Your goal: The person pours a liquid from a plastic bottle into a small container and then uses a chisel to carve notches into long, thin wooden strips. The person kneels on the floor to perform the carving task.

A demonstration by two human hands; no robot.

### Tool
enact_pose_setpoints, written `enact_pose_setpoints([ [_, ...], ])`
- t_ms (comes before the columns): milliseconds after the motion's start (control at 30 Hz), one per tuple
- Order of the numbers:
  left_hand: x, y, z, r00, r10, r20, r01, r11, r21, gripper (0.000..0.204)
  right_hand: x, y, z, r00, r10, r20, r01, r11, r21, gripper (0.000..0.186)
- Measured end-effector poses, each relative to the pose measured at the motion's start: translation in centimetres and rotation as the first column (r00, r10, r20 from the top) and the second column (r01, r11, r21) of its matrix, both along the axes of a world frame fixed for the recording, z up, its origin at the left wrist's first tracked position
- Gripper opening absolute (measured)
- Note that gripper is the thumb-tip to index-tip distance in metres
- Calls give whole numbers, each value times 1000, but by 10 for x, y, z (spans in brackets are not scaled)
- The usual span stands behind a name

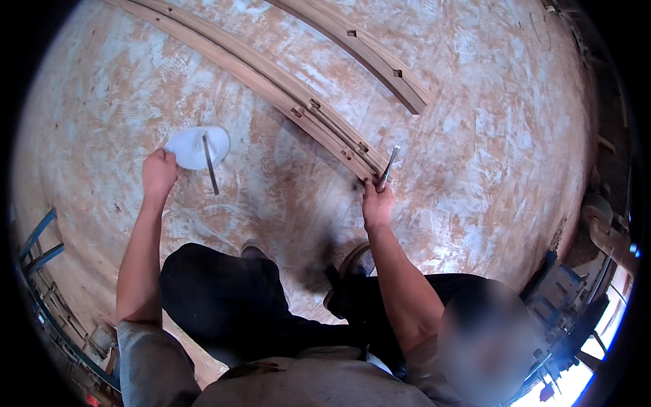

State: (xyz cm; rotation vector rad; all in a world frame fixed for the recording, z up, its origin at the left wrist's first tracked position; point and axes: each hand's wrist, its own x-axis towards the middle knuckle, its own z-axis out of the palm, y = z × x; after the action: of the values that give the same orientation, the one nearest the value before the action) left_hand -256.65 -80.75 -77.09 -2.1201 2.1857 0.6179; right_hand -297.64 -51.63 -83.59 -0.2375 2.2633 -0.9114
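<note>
A woodworking workshop
Curved wooden pieces (261, 85) with cut slots lie on a smeared surface (488, 136); machinery (563, 292), it seems, lines the dim right edge.

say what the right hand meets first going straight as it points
Probably the paired wooden rails, at their near ends just ahead of the right hand; depth is unclear, so they may already touch.

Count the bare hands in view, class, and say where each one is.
2: the left hand is at the white dish, holding its edge; the right hand, near the wooden pieces' ends, holds a slim tool.
</note>
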Motion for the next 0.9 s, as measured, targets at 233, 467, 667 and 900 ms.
enact_pose_setpoints([
  [233, 37, 25, 34, 898, 426, -115, -388, 887, 250, 27, 10, 10, 22, 856, 442, -269, -435, 896, 91, 43],
  [467, 36, 28, 51, 792, 555, -255, -414, 795, 443, 34, 2, -5, 22, 801, 537, -266, -475, 839, 264, 49],
  [667, 8, 22, 104, 883, 349, -314, -309, 936, 170, 46, -6, -4, 51, 766, 594, -247, -533, 801, 274, 44],
  [900, -158, 67, 201, 455, 674, -581, 25, 643, 766, 56, -9, -12, 196, 839, 538, -87, -518, 837, 175, 40],
])
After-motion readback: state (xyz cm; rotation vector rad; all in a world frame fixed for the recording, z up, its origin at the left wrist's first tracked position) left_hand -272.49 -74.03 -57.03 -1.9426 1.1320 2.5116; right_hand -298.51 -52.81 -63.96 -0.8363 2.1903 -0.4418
